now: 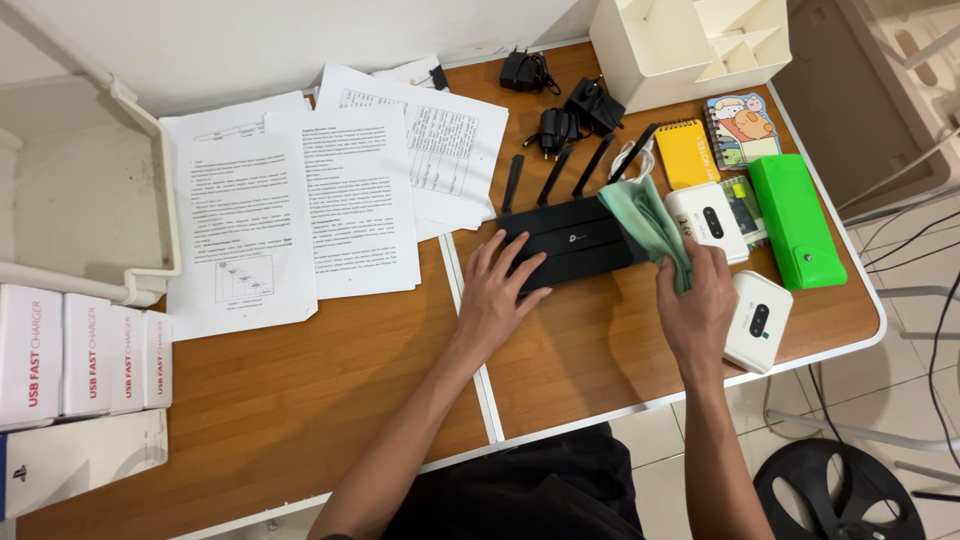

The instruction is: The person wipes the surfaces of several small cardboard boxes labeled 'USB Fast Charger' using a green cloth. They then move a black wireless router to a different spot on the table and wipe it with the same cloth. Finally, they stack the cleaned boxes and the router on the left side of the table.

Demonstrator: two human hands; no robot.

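Wooden desk (300, 400) supports a flat black plastic router (570, 240); left hand (495, 295) lies on it, fingers spread, while right hand (697, 305) grips a pale green cloth (650, 225).

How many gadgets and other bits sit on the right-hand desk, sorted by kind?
Black router: 1
Green cloth: 1
White pocket devices: 2
Black power adapters: 3
Notepads: 2
Green case: 1
White organiser: 1
Total: 11

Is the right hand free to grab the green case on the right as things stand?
Probably not at once: the right hand holds a green cloth on the black router. The path to the green case looks open.
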